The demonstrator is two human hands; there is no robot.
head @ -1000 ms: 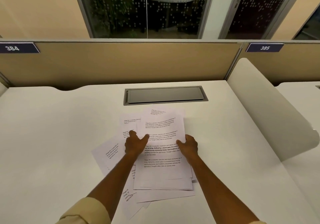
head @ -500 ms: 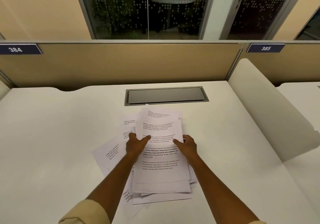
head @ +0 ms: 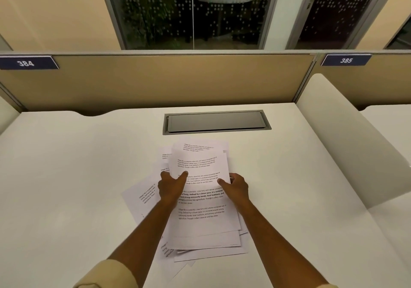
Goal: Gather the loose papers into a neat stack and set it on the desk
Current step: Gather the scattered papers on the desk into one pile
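1. Squaring is the step in hand: the left hand (head: 171, 188) pinches the left edge of the loose white printed papers (head: 201, 201), thumb on top.
2. They lie fanned at centre on the white desk (head: 66, 176), one sheet splayed toward 8 o'clock.
3. The right hand (head: 236, 188) grasps their right edge; next, I judge, pull strays inward.

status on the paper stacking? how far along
Partly done: most papers already overlap in one rough pile on the desk. In hand: left hand and right hand pinch the pile's sides, thumbs on top. Left: the skewed sheet fanning out leftward and uneven near edges need squaring.
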